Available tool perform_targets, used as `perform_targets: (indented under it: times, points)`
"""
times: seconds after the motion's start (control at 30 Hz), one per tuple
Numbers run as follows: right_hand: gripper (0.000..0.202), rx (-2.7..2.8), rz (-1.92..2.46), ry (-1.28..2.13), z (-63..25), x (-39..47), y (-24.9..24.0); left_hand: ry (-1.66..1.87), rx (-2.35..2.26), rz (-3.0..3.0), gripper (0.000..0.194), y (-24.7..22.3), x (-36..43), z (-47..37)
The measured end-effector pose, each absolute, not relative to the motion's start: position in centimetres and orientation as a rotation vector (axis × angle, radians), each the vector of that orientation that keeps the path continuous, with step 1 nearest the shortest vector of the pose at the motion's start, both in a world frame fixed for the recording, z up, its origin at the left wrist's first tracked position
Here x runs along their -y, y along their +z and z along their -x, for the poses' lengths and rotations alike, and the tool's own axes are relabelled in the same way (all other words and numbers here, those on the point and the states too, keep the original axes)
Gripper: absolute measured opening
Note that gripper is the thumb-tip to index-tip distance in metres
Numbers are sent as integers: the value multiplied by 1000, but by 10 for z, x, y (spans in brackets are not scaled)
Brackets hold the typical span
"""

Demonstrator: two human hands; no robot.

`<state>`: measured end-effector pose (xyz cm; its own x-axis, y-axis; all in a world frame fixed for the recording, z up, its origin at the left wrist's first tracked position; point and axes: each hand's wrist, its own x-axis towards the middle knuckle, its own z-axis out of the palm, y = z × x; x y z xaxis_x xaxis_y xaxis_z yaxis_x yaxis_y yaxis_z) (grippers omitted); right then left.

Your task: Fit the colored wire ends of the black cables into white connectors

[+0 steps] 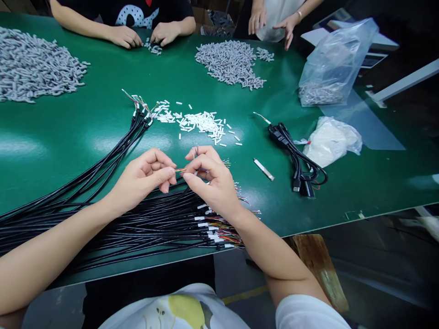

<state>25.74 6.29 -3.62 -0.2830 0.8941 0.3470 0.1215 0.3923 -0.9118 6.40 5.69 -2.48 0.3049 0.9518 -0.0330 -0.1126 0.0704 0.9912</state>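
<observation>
Between my hands, thin coloured wires (180, 170) run from the end of a cable. My left hand (147, 172) pinches them on the left, thumb against fingers. Close on the right, my right hand (211, 176) has its thumb and forefinger closed on the same wires; whether a small sleeve is also in its fingers is hidden. Under both hands lies a bundle of black cables (161, 224) with white sleeves and bare coloured wire ends at the right. Just beyond is a loose pile of short white sleeves (204, 123).
Several black cables with sleeved ends (139, 116) lie at left. Right are a white pen-like stick (264, 169), a coiled black cable (291, 151) and plastic bags (334, 139). Grey piles (229, 61) lie at the back, where two people's hands (125, 36) work.
</observation>
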Motion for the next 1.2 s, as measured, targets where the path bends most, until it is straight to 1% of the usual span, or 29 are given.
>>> perform_targets:
  times: [0.13,0.23,0.3,0.47,0.6,0.67,0.73,0.87,0.97,1.07,1.17,1.2]
  points:
    - [10,1719,894,961,-257,-61,-35,1071,-993,-1535,14,-24,-49,-65]
    - [13,1762,879,877,-257,-61,-36,1057,-1071,-1789,6,-23,-48,-65]
    - [12,1794,869,795,-256,-60,-38,1031,-1105,-1877,5,-22,-49,-65]
    - [10,1831,836,571,-252,-58,-42,1015,-1045,-1585,10,-22,-50,-67]
    - [11,1745,851,684,-252,-59,-41,971,-859,-1292,13,-24,-54,-68]
    - [10,1699,846,730,-253,-59,-40,925,-765,-1122,21,-26,-57,-67]
    - [10,1719,843,688,-253,-59,-40,864,-728,-1004,28,-26,-58,-65]
    - [13,1788,873,505,-253,-58,-40,800,-724,-927,27,-26,-59,-63]
    - [14,1792,884,470,-253,-58,-40,810,-718,-911,29,-26,-58,-63]
    - [12,1761,841,511,-254,-58,-40,866,-742,-895,25,-25,-58,-63]
    - [5,1547,821,777,-255,-61,-44,955,-776,-865,16,-23,-59,-63]
    - [6,1455,819,891,-254,-63,-45,970,-788,-860,14,-23,-59,-63]
